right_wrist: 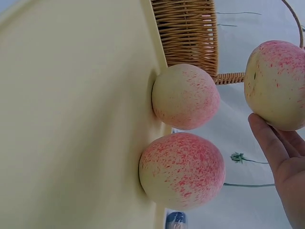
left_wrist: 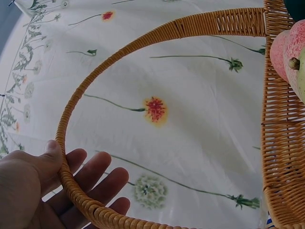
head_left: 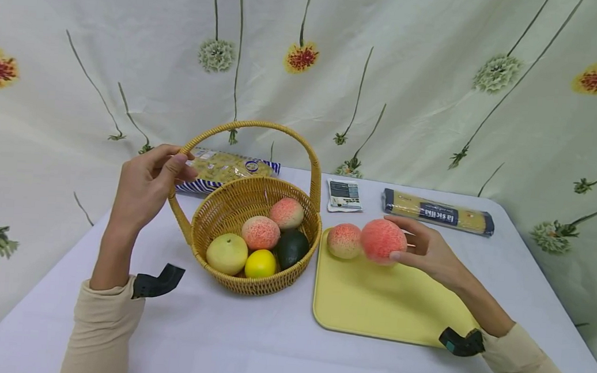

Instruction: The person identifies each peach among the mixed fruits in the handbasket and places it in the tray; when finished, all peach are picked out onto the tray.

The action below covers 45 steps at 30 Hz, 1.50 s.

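Note:
My left hand [head_left: 146, 184] holds the tall handle [head_left: 253, 124] of a wicker basket [head_left: 255, 287], thumb on one side and fingers on the other. Inside the basket lie two pink peaches [head_left: 260, 233], a round pale-green fruit with a stem [head_left: 227, 254], a yellow lemon [head_left: 261, 263] and a dark green avocado [head_left: 292, 249]. To the right, my right hand [head_left: 426, 250] grips a peach [head_left: 382, 241] between thumb and fingers, raised over the yellow tray [head_left: 373, 313]. Two more peaches [right_wrist: 186, 97] rest on the tray in the right wrist view; the head view shows one plainly.
Behind the basket lies a bag of pasta [head_left: 227, 170] with blue-striped edges. A small white packet [head_left: 344, 195] and a long pasta pack [head_left: 438, 212] lie beyond the tray. A flowered cloth [head_left: 305, 94] hangs at the table's back edge.

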{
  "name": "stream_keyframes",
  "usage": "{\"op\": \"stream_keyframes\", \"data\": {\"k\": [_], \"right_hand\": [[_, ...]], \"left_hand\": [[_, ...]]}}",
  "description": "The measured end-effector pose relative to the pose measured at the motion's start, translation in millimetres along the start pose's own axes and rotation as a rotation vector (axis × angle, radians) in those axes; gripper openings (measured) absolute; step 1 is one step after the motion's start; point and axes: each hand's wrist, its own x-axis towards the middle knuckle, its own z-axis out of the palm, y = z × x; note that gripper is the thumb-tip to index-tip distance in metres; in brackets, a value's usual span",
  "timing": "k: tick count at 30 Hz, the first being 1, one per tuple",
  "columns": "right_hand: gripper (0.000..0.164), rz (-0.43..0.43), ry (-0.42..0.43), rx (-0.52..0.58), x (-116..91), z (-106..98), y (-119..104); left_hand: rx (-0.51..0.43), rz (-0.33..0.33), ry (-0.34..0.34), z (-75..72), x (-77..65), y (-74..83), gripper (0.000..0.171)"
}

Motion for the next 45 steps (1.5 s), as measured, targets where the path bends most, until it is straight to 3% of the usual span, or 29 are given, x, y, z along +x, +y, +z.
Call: {"op": "stream_keyframes", "data": {"k": [17,29,45], "right_hand": [[0.057,-0.008,0.093,-0.087,-18,-20,10],[0.055,0.082,0.174,-0.178,-31,-36,18],[0.056,0.14,0.239,-0.172,-41,-53,34]], "left_hand": [[0.005,0.003,0.004,-0.2,0.3,-0.8,0.034],[-0.002,0.001,0.001,0.7,1.1,-1.7,0.033],[-0.017,-0.007,-0.001,1.4,2.6,-2.6,0.032]]}}
